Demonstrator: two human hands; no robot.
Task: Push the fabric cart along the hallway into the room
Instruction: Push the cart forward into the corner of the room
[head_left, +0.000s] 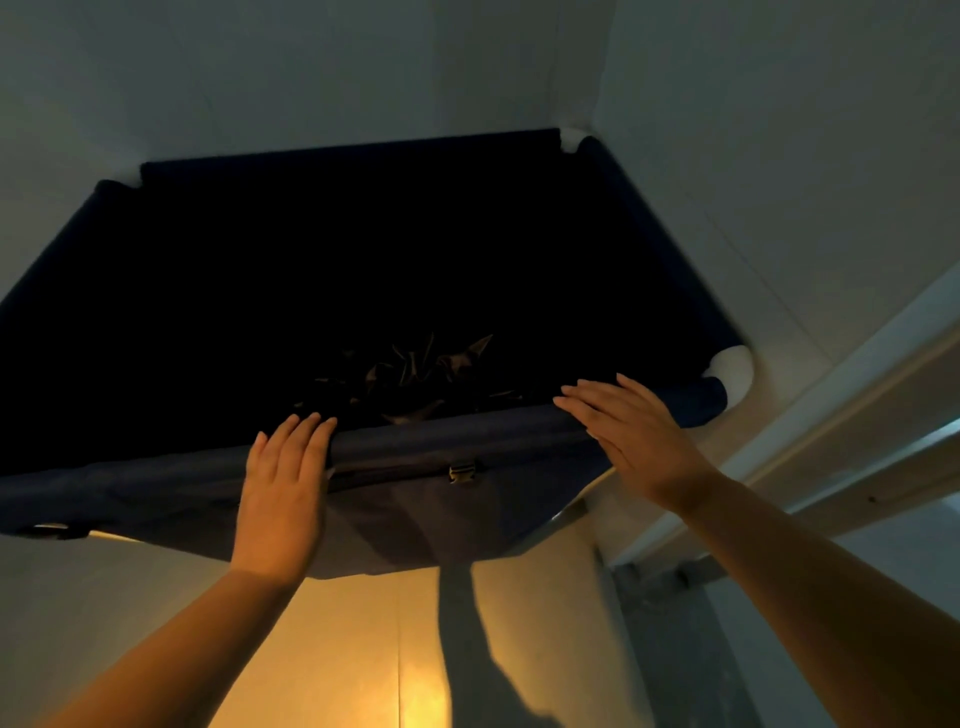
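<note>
From the head camera, the fabric cart (363, 291) fills the middle of the picture, a dark blue cloth bin on a frame with pale rounded corners. Its long axis runs from left to right across the view, and the near long rim is the side at the person. The far rim points toward the pale wall beyond the cart.

The left hand (283, 493) lies flat over the near rim of the cart, fingers straight and spread, not curled around anything. The right hand (631, 431) is also open and flat; its fingertips reach the same rim further to the right, near a pale corner. Whether its palm presses on the rim, I cannot tell.

Inside the cart some crumpled dark cloth (415, 374) shows, just behind the near rim. A small buckle (462, 473) hangs on the cart's front, between the two hands.

To the right of the cart a pale door frame (810, 441) is near. I judge the pushing is in progress and the entry into the room is not yet finished.
</note>
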